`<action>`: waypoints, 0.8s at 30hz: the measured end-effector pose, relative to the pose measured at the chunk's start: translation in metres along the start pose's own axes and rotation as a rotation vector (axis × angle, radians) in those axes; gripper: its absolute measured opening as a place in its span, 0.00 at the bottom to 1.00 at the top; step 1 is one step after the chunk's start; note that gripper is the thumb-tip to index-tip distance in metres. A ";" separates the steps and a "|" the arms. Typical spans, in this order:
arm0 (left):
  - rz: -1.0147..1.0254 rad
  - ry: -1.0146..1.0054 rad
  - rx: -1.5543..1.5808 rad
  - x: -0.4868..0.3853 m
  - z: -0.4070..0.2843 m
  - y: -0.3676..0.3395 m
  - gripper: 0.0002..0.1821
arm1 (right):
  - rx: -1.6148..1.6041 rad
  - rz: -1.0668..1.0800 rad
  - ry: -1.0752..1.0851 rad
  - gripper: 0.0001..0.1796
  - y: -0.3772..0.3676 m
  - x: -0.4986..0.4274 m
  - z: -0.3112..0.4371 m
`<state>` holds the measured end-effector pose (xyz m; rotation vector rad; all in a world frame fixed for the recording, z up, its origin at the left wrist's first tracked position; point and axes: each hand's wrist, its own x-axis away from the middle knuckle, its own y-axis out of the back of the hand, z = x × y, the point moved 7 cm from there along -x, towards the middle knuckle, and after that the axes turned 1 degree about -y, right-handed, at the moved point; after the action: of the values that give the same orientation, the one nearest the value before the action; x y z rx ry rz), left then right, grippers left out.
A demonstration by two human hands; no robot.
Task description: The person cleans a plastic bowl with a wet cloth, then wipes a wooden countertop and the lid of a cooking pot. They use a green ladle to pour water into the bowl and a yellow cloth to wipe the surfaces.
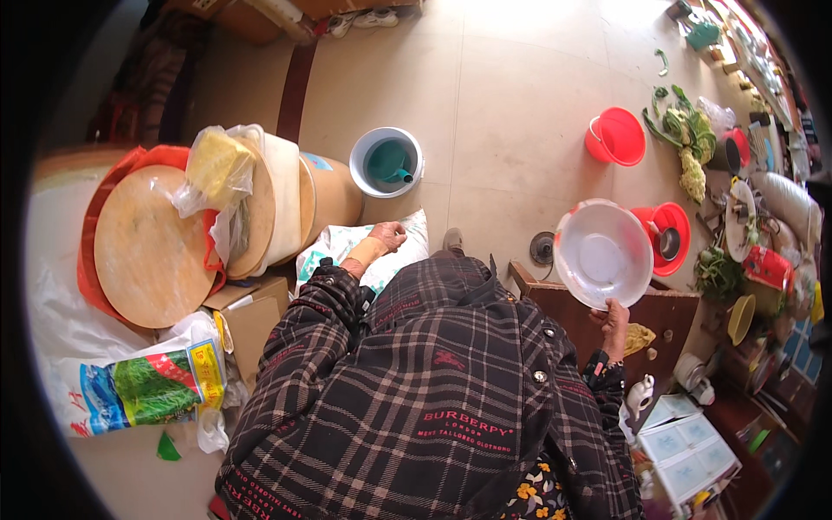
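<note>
My right hand [611,318] grips the near rim of a wide translucent plastic basin [603,253], over the edge of a dark red wooden cabinet [650,300]. My left hand [389,236], with a tan band at the wrist, is held over a white woven sack [416,237]; it appears to hold nothing, its fingers partly bent. Beyond the sack stands a white bucket [419,174] with a green scoop or funnel [393,166] inside. Just beyond the basin, a red bucket [682,234] contains a dark metal cup or bowl [669,243].
At the left, round wooden boards [153,247] rest on containers beside a cardboard box [257,318]. Another red bucket [615,136] stands on the tiled floor, near cauliflower [692,175]. A white kettle [641,394] is at the lower right.
</note>
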<state>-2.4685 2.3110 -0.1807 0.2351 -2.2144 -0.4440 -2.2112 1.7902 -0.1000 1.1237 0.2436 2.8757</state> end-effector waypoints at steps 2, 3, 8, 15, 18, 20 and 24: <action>-0.002 0.035 0.092 0.007 0.012 0.007 0.12 | 0.425 0.040 0.129 0.15 -0.034 -0.001 0.026; 0.018 0.038 0.127 0.009 0.014 0.007 0.12 | 0.696 0.069 0.162 0.15 -0.051 -0.008 0.039; 0.091 0.086 0.489 0.015 0.001 0.011 0.18 | 0.424 0.301 -0.016 0.16 -0.160 -0.006 0.055; 0.265 0.010 1.210 0.029 -0.080 0.025 0.32 | 0.526 0.934 -0.046 0.22 -0.334 0.037 0.061; 0.047 0.040 1.263 0.039 -0.080 0.027 0.30 | 0.609 1.123 -0.154 0.23 -0.374 0.050 0.055; -0.041 0.023 1.325 0.044 -0.075 0.019 0.22 | 0.700 1.185 -0.211 0.24 -0.390 0.049 0.046; -0.285 0.099 1.338 0.052 -0.035 0.000 0.16 | 0.825 1.214 -0.253 0.27 -0.424 0.043 0.033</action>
<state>-2.4738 2.2863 -0.1230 1.2235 -2.0382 0.9568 -2.2276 2.2171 -0.1162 2.4425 1.1678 3.5797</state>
